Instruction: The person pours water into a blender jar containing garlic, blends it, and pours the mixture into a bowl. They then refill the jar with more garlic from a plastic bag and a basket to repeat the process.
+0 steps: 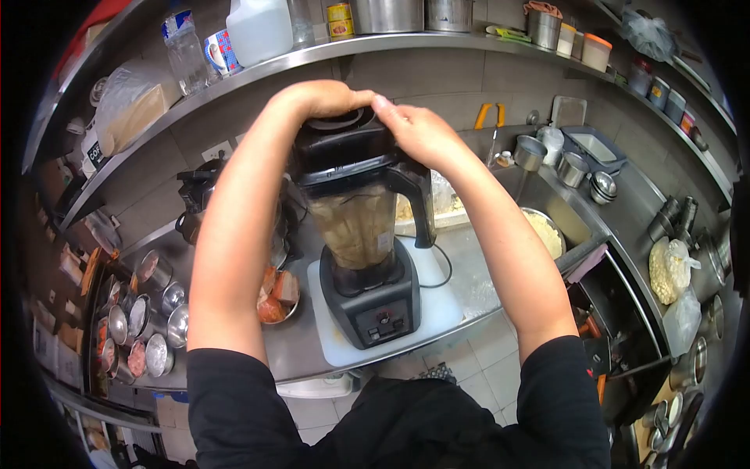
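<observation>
Both hands pressed flat on the blender lid (pixel 337 123) — left hand (pixel 324 98) and right hand (pixel 418 129) on top. Blender (pixel 363 234) sits mid-frame on a white cutting board (pixel 437 309) — directly under them.

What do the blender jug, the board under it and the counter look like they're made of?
Blender jug: most likely clear, glossy plastic. The beige mix shows through it, though glass can't be ruled out. Board: white, matte plastic by its look, with rounded corners. Counter: stainless steel, brushed grey with dull reflections.
</observation>
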The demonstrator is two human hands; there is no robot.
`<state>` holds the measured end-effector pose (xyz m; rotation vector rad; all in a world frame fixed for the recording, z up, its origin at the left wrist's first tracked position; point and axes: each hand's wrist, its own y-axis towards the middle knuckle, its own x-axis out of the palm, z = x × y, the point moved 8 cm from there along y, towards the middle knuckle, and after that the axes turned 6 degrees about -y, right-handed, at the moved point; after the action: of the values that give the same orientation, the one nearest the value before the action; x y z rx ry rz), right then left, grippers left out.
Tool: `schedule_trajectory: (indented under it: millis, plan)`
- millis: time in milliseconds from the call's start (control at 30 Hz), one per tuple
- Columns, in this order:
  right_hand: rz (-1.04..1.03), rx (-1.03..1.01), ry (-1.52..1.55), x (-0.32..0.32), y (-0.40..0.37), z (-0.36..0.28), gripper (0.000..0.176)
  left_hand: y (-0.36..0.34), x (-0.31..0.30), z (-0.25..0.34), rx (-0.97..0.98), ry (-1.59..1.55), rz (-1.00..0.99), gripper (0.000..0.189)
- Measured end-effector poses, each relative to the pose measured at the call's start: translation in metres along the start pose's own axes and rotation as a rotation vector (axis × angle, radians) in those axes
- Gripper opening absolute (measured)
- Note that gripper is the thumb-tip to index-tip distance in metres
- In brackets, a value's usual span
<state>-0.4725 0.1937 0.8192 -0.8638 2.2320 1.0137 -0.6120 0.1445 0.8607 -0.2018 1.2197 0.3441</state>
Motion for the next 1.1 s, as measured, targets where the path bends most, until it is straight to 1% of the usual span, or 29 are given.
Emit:
schedule_trajectory:
  millis: [33, 67, 100, 133, 167, 200, 233, 267, 300, 367, 400, 433, 467, 500, 533, 567, 600, 633, 667, 700, 767, 867, 967, 1000, 1067, 1100]
  plan:
    - [0.101, 0.001, -0.008, -0.008, -0.008, 0.004, 0.065, -0.004, 0.0, 0.0, -0.049, 0.053, -0.023, 0.067]
    - [0.321, -0.135, -0.009, -0.017, -0.02, 0.013, 0.056, -0.004, 0.001, 0.0, -0.043, 0.002, -0.038, 0.074]
    - [0.392, -0.147, 0.084, -0.026, -0.043, 0.019, 0.045, -0.011, 0.001, 0.004, -0.08, -0.032, -0.071, 0.086]
    - [0.427, -0.146, 0.267, -0.023, -0.06, 0.039, 0.036, -0.013, 0.001, 0.005, -0.088, -0.046, -0.062, 0.081]
    - [0.416, -0.045, 0.38, -0.018, -0.084, 0.058, 0.03, -0.013, 0.002, 0.002, -0.099, -0.059, -0.058, 0.076]
    - [0.375, 0.06, 0.537, -0.009, -0.115, 0.07, 0.028, -0.012, 0.005, 0.001, -0.079, -0.111, -0.065, 0.075]
    - [0.37, 0.072, 0.567, 0.007, -0.14, 0.093, 0.027, -0.009, 0.009, -0.002, -0.062, -0.164, -0.077, 0.074]
    - [0.317, 0.134, 0.567, 0.029, -0.167, 0.114, 0.025, -0.005, 0.013, -0.007, -0.051, -0.198, -0.092, 0.073]
    - [0.261, 0.226, 0.63, 0.059, -0.194, 0.133, 0.023, 0.0, 0.016, -0.01, -0.077, -0.144, -0.135, 0.07]
    - [0.035, 0.386, 0.601, 0.131, -0.246, 0.177, 0.024, -0.012, 0.016, 0.001, -0.078, -0.115, -0.143, 0.056]
    - [-0.121, 0.526, 0.61, 0.174, -0.275, 0.2, 0.025, -0.013, 0.011, -0.002, -0.129, -0.027, -0.075, 0.055]
    - [-0.256, 0.585, 0.679, 0.208, -0.298, 0.206, 0.027, -0.004, 0.011, -0.003, -0.037, -0.017, -0.086, 0.056]
    - [-0.363, 0.651, 0.682, 0.236, -0.317, 0.209, 0.031, -0.006, 0.012, -0.002, -0.052, -0.039, -0.078, 0.055]
    - [-0.39, 0.629, 0.689, 0.256, -0.327, 0.208, 0.034, -0.011, 0.012, 0.001, -0.07, -0.059, -0.07, 0.054]
    - [-0.378, 0.665, 0.74, 0.269, -0.33, 0.204, 0.036, -0.024, 0.013, 0.009, -0.044, -0.107, -0.071, 0.05]
    - [-0.364, 0.699, 0.79, 0.279, -0.332, 0.2, 0.038, -0.017, 0.013, 0.001, -0.048, -0.108, -0.073, 0.05]
    - [-0.367, 0.699, 0.79, 0.287, -0.332, 0.2, 0.038, -0.01, 0.018, 0.006, 0.052, -0.097, -0.133, 0.049]
    - [-0.345, 0.74, 0.8, 0.292, -0.333, 0.203, 0.04, -0.007, 0.02, 0.01, 0.154, -0.084, -0.192, 0.047]
    - [-0.321, 0.781, 0.81, 0.296, -0.333, 0.206, 0.043, 0.0, 0.015, 0.002, 0.124, -0.054, -0.125, 0.046]
    - [-0.318, 0.778, 0.808, 0.297, -0.332, 0.204, 0.043, -0.001, 0.014, 0.004, 0.127, -0.054, -0.122, 0.046]
    - [-0.307, 0.782, 0.723, 0.295, -0.332, 0.203, 0.045, -0.003, 0.014, 0.0, 0.057, -0.072, -0.114, 0.047]
    - [-0.273, 0.811, 0.762, 0.294, -0.332, 0.202, 0.045, 0.001, 0.011, -0.002, 0.099, -0.032, -0.06, 0.049]
    - [-0.289, 0.801, 0.757, 0.296, -0.332, 0.204, 0.043, -0.022, 0.011, 0.009, 0.138, -0.095, -0.114, 0.052]
    - [-0.287, 0.798, 0.755, 0.297, -0.333, 0.205, 0.043, -0.018, 0.013, 0.007, 0.14, -0.095, -0.11, 0.052]
    - [-0.304, 0.777, 0.765, 0.299, -0.334, 0.205, 0.041, -0.004, 0.013, -0.005, 0.04, -0.119, -0.088, 0.055]
    - [-0.306, 0.767, 0.763, 0.299, -0.333, 0.205, 0.041, -0.008, 0.011, -0.006, -0.022, -0.087, -0.076, 0.058]
